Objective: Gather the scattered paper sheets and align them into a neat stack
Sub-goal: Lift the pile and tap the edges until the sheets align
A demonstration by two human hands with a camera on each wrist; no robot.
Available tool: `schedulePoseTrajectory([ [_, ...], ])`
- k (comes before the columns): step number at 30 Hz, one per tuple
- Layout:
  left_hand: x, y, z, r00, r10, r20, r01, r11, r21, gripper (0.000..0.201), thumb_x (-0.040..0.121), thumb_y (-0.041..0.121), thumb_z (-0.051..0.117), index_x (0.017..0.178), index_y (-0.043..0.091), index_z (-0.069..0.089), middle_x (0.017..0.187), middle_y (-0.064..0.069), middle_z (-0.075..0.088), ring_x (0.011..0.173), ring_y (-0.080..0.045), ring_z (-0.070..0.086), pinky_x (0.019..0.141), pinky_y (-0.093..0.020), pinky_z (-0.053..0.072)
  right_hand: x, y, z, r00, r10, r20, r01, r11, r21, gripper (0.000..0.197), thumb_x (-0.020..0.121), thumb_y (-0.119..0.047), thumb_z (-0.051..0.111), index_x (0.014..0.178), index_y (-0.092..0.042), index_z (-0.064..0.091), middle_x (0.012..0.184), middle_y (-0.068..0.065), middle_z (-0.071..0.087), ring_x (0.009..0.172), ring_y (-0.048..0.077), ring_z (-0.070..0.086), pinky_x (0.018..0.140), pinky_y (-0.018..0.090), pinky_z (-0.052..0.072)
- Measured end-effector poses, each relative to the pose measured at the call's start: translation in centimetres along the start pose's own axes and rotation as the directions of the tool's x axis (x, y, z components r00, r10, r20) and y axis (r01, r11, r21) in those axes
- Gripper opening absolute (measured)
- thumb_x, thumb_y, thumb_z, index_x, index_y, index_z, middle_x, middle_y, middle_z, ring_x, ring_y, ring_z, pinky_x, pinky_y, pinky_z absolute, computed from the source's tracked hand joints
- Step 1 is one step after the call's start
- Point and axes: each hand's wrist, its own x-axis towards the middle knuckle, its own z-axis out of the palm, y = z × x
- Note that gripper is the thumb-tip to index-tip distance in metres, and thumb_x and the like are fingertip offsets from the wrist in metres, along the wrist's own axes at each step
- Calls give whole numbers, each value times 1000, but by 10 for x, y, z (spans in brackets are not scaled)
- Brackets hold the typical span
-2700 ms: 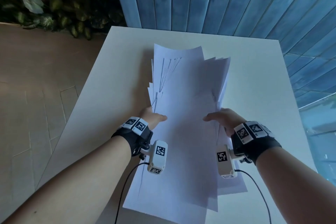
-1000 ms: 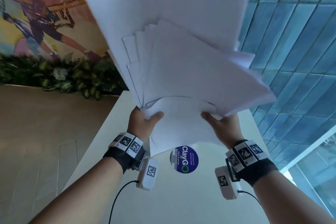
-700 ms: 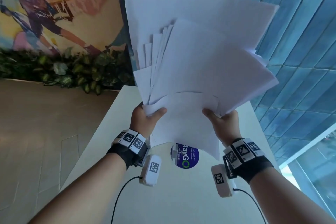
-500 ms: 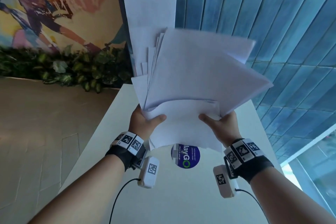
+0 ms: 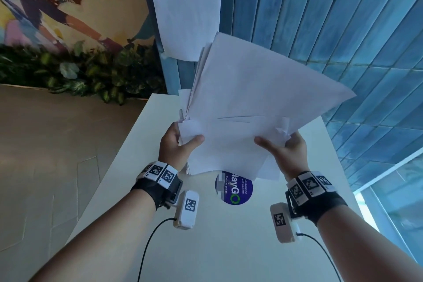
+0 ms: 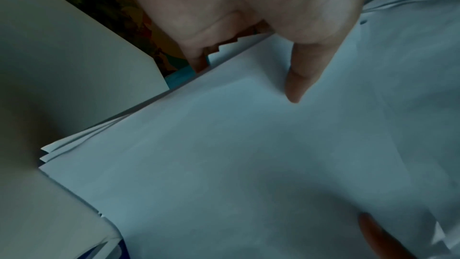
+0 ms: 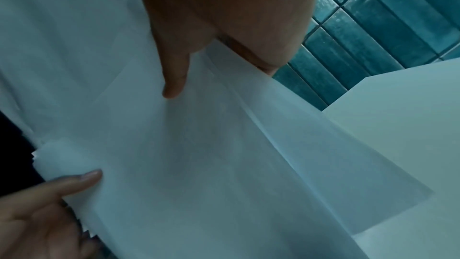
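A loose bundle of white paper sheets (image 5: 247, 98) is held up above the white table (image 5: 217, 247), tilted and fanned, with corners out of line. My left hand (image 5: 176, 144) grips the bundle's left edge, thumb on the front sheet. My right hand (image 5: 283, 151) grips the right edge the same way, thumb across the front. In the left wrist view the thumb (image 6: 298, 82) presses on the sheets (image 6: 248, 155), whose edges stagger at the left. In the right wrist view the thumb (image 7: 174, 74) lies on the sheets (image 7: 199, 155), and the other hand's fingers (image 7: 82, 180) show at the lower left.
A round blue sticker (image 5: 234, 190) sits on the table under the bundle. One white sheet (image 5: 185, 7) hangs on the blue tiled wall (image 5: 320, 18) behind. Plants (image 5: 80, 71) and a mural lie at the left, floor beside the table's left edge.
The sheets were lifted off the table and held upright. Over the last second the fan has narrowed and the bundle has dropped lower; both hands keep their grip.
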Motion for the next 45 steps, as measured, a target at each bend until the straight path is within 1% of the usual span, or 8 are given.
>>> schedulePoseTrajectory([
  [5, 4, -2, 0, 998, -2, 61, 0, 999, 32, 45, 69, 6, 82, 109, 14, 62, 96, 7, 71, 85, -2, 69, 75, -20, 53, 1, -10, 2, 995, -57, 81, 61, 997, -37, 43, 66, -13, 87, 103, -2, 68, 91, 2, 74, 81, 8, 72, 66, 17, 54],
  [8, 7, 5, 5, 996, 25, 85, -29, 999, 43, 60, 65, 11, 84, 117, 18, 56, 108, 6, 66, 98, -9, 64, 83, -21, 49, 10, -18, 0, 994, -74, 84, 76, 997, -13, 59, 61, -27, 90, 114, -19, 64, 110, 5, 71, 100, 21, 70, 82, 37, 58],
  [14, 12, 8, 13, 996, 17, 88, -22, 998, 56, 68, 60, 18, 80, 120, 20, 47, 110, 3, 62, 102, -19, 61, 87, -24, 49, 12, -15, 2, 996, -57, 68, 61, 997, -57, 76, 60, -21, 90, 124, -35, 50, 125, -2, 59, 108, 16, 62, 88, 34, 55],
  [18, 7, -4, 11, 992, -34, 125, 30, 999, 36, 55, 65, 19, 69, 116, 21, 48, 104, 5, 67, 97, -14, 65, 89, -40, 54, 6, 6, -4, 998, 57, -11, -56, 995, 80, 66, 64, -8, 87, 121, -15, 53, 110, 2, 68, 97, 16, 68, 79, 31, 59],
  [24, -5, 6, 34, 999, -9, 50, 11, 999, -30, 42, 87, 23, 62, 127, 23, 48, 118, 4, 64, 104, -13, 62, 95, -35, 50, 1, 13, 22, 998, -9, -57, 4, 996, -87, 16, 77, -8, 76, 87, -13, 64, 77, -6, 66, 82, 26, 66, 59, 14, 49],
  [29, -1, 16, 24, 999, 37, 7, -36, 991, -129, 40, 81, 21, 68, 113, 36, 50, 119, 3, 66, 108, -15, 64, 97, -41, 51, 5, -8, 16, 984, -165, -74, 160, 985, -66, 26, 75, -11, 79, 92, -18, 59, 85, -1, 67, 82, 19, 64, 71, 28, 52],
  [37, -9, 3, 22, 998, 48, 37, -45, 996, -78, 53, 74, 15, 69, 118, 27, 43, 109, 8, 62, 89, 8, 61, 79, -10, 49, -2, 12, 11, 998, -50, 29, 51, 997, -53, 52, 72, -5, 80, 112, -22, 50, 106, -1, 66, 95, 11, 66, 82, 24, 52],
  [45, -13, -14, 31, 974, -202, 107, 211, 974, -82, 58, 57, 9, 68, 110, 23, 49, 101, 2, 67, 95, -19, 66, 84, -39, 55, -1, 31, 16, 980, 175, 97, -174, 985, -15, 60, 61, -7, 85, 114, -13, 57, 108, 6, 70, 96, 23, 69, 80, 37, 57],
])
